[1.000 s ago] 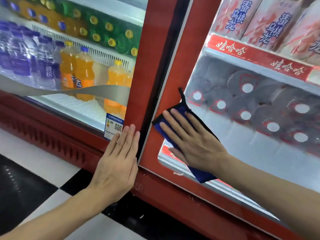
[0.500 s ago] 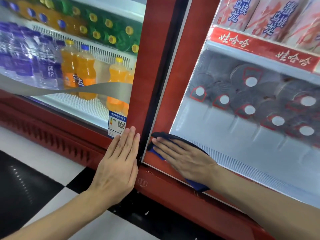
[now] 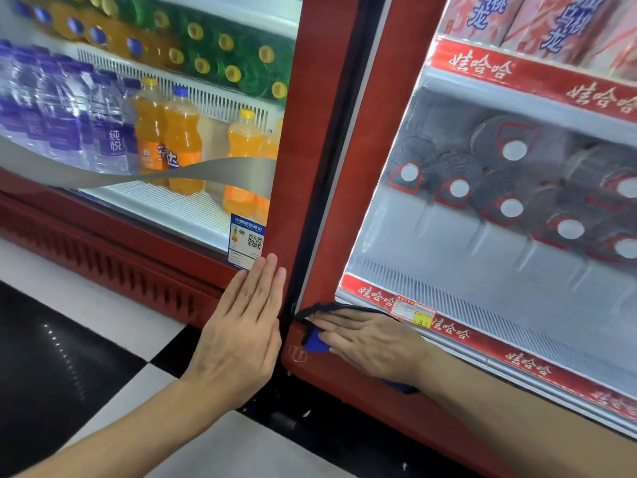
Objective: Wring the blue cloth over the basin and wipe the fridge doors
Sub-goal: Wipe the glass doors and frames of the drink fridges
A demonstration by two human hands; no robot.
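At the bottom left corner of the right fridge door (image 3: pixel 348 208), seen from my head camera, my right hand (image 3: pixel 372 343) lies flat with the fingers stretched out and close together, pressing the blue cloth (image 3: pixel 315 343) against the red frame where it meets the dark seal (image 3: pixel 310 201) between the two doors. Most of the cloth is hidden under my palm; a blue fold shows below my fingertips, a dark edge curls above them, and another bit peeks out under my wrist. My left hand (image 3: pixel 241 343) holds nothing: it is open and flat, fingers together, braced on the red frame of the left fridge door (image 3: pixel 286 167) just beside the seal, below the blue label (image 3: pixel 246 241). No basin is in view, so I judge the wringing is behind me and I am in the wiping step. To do it well I should keep my whole palm on the cloth, work it into the corner, then run it along the lower rail under the price tag (image 3: pixel 413 313) in one even pass, while my left hand steadies the doors.
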